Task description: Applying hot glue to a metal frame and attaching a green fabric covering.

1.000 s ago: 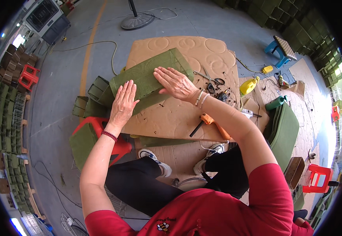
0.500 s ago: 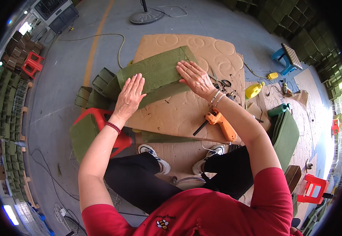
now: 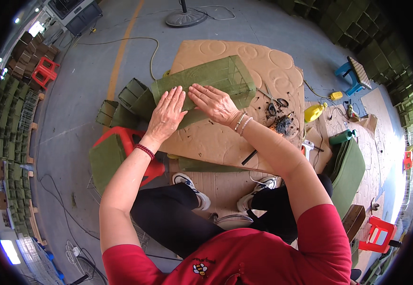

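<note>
A long green fabric-covered box lies at a slant on the cardboard-topped work surface; wire-like edges show through its right end. My left hand rests flat near the box's left front edge, fingers stretched out, holding nothing. Right beside it, my right hand lies flat on the box with its fingers extended and close together. The two hands almost touch at the fingertips. Under my right forearm, the black nozzle of a glue gun sticks out; the gun's orange body is hidden.
Scissors and dark scraps lie on the cardboard. Open green boxes stand at the left by a red stool. A yellow bottle, a green bottle and green panels are at the right.
My right hand has moved left along the box, from its right end to beside my left hand. The glue gun's orange body, visible before, is now covered by my forearm.
</note>
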The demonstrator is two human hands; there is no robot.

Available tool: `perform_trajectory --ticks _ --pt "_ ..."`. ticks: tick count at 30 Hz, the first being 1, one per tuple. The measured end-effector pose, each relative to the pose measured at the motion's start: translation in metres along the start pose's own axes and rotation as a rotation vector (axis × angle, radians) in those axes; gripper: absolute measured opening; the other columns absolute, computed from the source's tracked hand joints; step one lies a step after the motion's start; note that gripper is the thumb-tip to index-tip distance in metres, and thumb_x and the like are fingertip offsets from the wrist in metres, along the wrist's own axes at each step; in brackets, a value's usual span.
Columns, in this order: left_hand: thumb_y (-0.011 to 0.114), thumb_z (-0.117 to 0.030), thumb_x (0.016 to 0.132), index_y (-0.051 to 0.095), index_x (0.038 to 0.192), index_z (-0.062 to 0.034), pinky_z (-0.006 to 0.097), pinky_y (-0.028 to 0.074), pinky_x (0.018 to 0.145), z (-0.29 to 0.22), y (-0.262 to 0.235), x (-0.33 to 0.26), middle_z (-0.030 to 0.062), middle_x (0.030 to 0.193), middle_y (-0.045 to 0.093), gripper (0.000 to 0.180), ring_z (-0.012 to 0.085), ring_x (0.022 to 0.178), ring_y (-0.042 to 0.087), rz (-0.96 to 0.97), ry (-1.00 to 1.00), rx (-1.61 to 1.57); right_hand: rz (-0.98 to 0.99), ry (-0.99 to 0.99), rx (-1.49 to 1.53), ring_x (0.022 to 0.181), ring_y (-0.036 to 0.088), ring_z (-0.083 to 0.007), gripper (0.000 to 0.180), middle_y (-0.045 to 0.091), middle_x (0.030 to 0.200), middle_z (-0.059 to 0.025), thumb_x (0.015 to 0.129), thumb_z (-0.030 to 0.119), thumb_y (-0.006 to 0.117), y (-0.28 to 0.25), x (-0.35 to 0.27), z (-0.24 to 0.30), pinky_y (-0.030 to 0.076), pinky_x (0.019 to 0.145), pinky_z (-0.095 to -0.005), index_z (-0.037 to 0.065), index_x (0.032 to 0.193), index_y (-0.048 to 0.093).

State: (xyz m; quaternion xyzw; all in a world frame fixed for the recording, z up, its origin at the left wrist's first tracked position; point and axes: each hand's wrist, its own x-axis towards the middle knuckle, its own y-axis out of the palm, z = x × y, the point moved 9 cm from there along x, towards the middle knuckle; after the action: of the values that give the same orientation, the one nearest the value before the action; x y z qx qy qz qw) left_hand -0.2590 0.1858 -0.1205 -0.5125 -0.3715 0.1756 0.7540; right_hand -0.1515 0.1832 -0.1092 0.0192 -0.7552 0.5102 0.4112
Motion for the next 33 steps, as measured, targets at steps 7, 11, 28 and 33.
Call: perform_trajectory --ticks 7,11,28,33 --pt "0.06 -0.031 0.091 0.038 0.14 0.004 0.041 0.03 0.114 -0.01 0.0 0.01 0.0185 0.148 0.037 0.064 0.0291 0.137 0.037 -0.019 -0.135 -0.027 -0.007 0.026 0.043 0.125 0.052 -0.027 0.047 0.056 0.133 -0.0141 0.089 0.024 0.06 -0.003 -0.003 -0.001 0.045 0.101 -0.0376 -0.001 0.128 0.053" --pt "0.06 -0.028 0.091 0.039 0.14 0.0041 0.04 0.031 0.114 -0.012 0.0 0.007 0.0179 0.147 0.038 0.063 0.0284 0.137 0.037 -0.025 -0.083 0.051 -0.013 0.013 0.047 0.125 0.052 -0.0282 0.048 0.056 0.132 -0.0164 0.088 0.024 0.061 -0.004 -0.002 -0.001 0.045 0.101 -0.0381 -0.001 0.127 0.053" --pt "0.053 -0.035 0.095 0.039 0.141 0.0025 0.04 0.034 0.112 -0.015 0.007 0.011 0.0167 0.149 0.036 0.061 0.0275 0.137 0.037 -0.015 -0.112 0.071 0.007 0.078 0.065 0.127 0.05 -0.0284 0.05 0.054 0.134 -0.0163 0.09 0.03 0.059 -0.008 -0.008 -0.006 0.041 0.104 -0.0408 -0.002 0.128 0.052" --pt "0.058 -0.029 0.092 0.041 0.14 0.0018 0.04 0.036 0.11 -0.011 -0.004 0.001 0.0156 0.148 0.038 0.059 0.0279 0.136 0.039 -0.044 -0.151 0.017 0.044 0.252 -0.037 0.13 0.047 -0.0292 0.055 0.052 0.136 -0.0169 0.088 0.028 0.063 -0.029 -0.035 -0.04 0.038 0.107 -0.0432 -0.002 0.131 0.048"
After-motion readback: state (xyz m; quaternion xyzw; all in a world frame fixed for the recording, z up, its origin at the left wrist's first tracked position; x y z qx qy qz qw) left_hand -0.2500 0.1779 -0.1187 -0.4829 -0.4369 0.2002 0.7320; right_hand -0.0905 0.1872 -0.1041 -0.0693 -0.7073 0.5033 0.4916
